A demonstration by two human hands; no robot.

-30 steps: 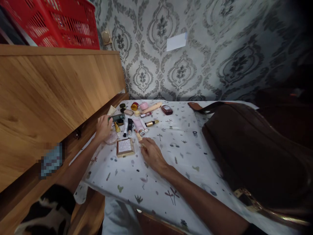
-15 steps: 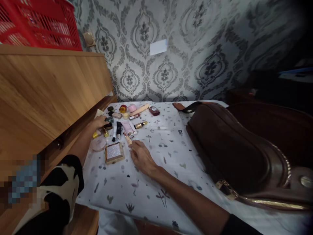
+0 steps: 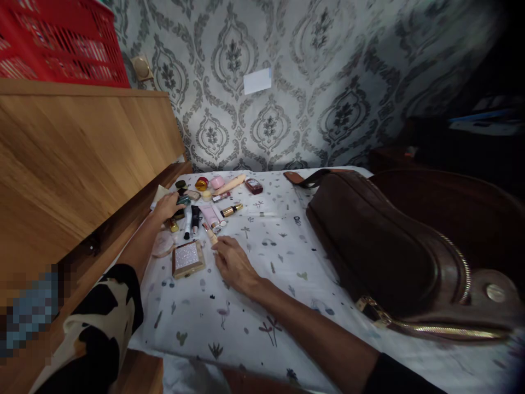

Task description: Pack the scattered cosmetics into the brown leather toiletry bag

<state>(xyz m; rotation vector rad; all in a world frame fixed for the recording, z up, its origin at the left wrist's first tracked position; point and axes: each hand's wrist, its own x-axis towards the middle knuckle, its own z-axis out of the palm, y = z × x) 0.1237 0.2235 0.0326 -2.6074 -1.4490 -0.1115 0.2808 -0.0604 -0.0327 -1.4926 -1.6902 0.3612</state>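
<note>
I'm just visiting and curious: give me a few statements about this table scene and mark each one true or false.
1. A brown bag lies on the printed cloth, right of the cosmetics. True.
2. The right hand holds the glittery compact. False: the hand rests on the cloth, and the compact lies shut to its left.
3. The left hand reaches among the small cosmetics beside the wooden cabinet. True.
4. The red basket sits on the cloth. False: it stands on top of the wooden cabinet.
</note>
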